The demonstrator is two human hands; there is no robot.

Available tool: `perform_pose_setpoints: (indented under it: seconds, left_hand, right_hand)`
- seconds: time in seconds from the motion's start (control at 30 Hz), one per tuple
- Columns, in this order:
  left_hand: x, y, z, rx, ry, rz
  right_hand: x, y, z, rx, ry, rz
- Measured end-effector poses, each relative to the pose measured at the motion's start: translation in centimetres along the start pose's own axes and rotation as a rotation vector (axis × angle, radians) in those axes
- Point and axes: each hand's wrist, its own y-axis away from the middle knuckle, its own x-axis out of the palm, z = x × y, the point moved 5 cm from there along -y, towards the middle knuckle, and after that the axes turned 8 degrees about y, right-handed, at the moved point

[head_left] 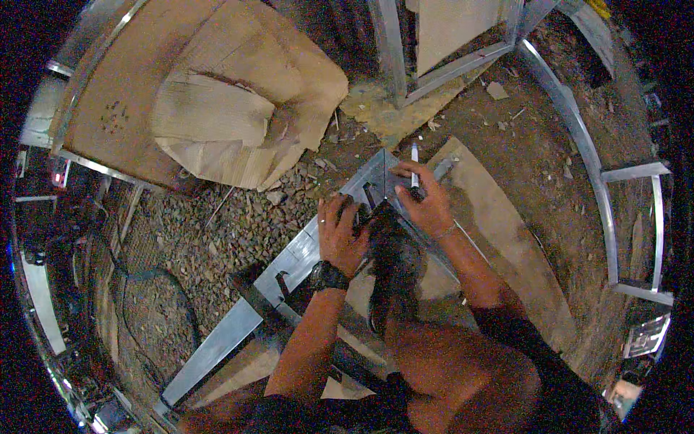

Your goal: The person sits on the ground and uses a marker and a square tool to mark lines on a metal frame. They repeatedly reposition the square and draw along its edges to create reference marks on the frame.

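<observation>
A long silver metal bar (285, 259) runs from the lower left up to a pointed corner, where a second bar (426, 242) meets it at an angle. My left hand (341, 235), with a black watch on its wrist, grips across the long bar below that corner. Its fingers curl over the bar's far side. In my right hand (428, 201), a white marker pen (415, 168) stands nearly upright between thumb and fingers, just right of the corner. The marker's dark lower end shows near the palm. A dark shoe (394, 271) is below the corner, between my forearms.
Brown cardboard sheets (303, 79) lie at the upper left beside loose gravel (238, 217). More cardboard (506, 239) lies under my right arm. Metal frames (571, 116) stand at the upper middle and right. A dark cable (155, 273) loops over the ground at left.
</observation>
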Motion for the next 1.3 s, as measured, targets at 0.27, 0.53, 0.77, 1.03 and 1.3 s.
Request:
perform_pose_setpoints:
  seconds: [0.27,0.53,0.77,1.03,1.3]
  left_hand:
    - [-0.1,0.0,-0.1,-0.004,-0.003,-0.062]
    - [0.4,0.0,0.3,0.018,0.028,-0.083]
    - [-0.1,0.3,0.7,0.011,0.014,-0.08]
    - [0.1,0.4,0.1,-0.014,0.03,-0.077]
    - [-0.2,0.3,-0.1,0.029,0.036,-0.072]
  right_hand:
    - [0.0,0.0,0.4,0.022,-0.052,0.023]
    - [-0.1,-0.1,0.4,0.04,-0.024,0.047]
    - [0.6,-0.5,0.6,0.063,-0.116,0.081]
    - [-0.1,-0.3,0.6,-0.021,-0.068,0.042]
    - [-0.1,-0.3,0.6,-0.054,-0.068,0.026]
